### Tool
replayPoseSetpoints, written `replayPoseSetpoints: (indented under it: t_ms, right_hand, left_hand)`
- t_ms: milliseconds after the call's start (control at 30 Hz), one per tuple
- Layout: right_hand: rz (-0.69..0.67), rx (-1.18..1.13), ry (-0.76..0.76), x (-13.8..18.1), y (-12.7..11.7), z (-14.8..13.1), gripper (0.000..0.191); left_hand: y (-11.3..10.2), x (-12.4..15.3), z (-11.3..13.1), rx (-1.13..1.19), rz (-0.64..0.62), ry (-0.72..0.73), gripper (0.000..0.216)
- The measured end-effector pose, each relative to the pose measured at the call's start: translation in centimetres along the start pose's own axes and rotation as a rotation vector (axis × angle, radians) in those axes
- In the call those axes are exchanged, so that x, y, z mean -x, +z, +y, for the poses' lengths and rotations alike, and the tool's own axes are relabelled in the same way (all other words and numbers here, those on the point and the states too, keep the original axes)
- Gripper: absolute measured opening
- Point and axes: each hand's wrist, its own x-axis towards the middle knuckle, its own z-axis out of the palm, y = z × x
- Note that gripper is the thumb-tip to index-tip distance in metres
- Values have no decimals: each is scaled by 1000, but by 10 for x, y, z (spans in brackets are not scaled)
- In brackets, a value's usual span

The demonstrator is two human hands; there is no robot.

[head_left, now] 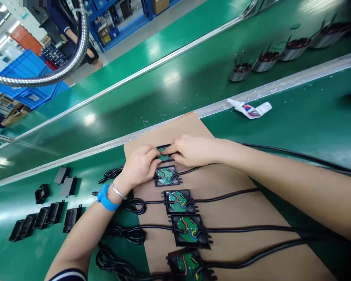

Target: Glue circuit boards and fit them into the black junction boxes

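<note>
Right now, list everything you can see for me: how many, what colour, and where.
Worktop: one, green, under everything in reach
Sheet: one, brown, on the worktop
Wired housings: five, black with green boards, in a row on the sheet
Cables: several, black, either side of the housings
Small cases: about six, black, left
Grey-faced pieces: two, grey and black, beyond those cases
Tube: one, white, right of the sheet
Wound parts: at least four, silver and copper-brown, upper right
Hose: one, silver, upper left
Crates: count unclear, blue, upper left
Shelving: blue, top
Another person: one, dark clothing, upper left
Wristband: one, blue, left wrist
Bracelet: one, silver, left wrist
Left hand: one, bare, at the farthest housing
Right hand: one, bare, fingertips at that housing's board
</note>
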Motion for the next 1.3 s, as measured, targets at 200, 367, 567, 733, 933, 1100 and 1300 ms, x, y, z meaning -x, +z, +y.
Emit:
replayPoseSetpoints:
  t_ms: [200, 367, 567, 733, 933, 1100, 1300]
  right_hand:
    - [66, -190, 71, 14, 2, 16, 55]
    - [127, -127, 47, 19, 6, 17, 15]
    - [286, 101, 27, 22, 26, 2, 26]
    - [261, -153, 186, 23, 29, -6, 27]
    - [117, -105, 174, 20, 22, 6, 21]
    - [-20, 108, 79, 10, 14, 2, 23]
    - [97, 328, 69, 13, 29, -7, 30]
  left_hand:
    - [12, 3, 1, 27, -73, 171, 22]
    - [20, 9, 8, 25, -11, 196, 26]
    - [22, 6, 14, -1, -12, 176, 26]
    - [17, 3, 17, 10, -95, 126, 30]
    - [15, 2, 21, 21, -113, 66, 30]
    - [10, -1, 24, 16, -132, 72, 48]
    - [9, -7, 27, -14, -212, 46, 38]
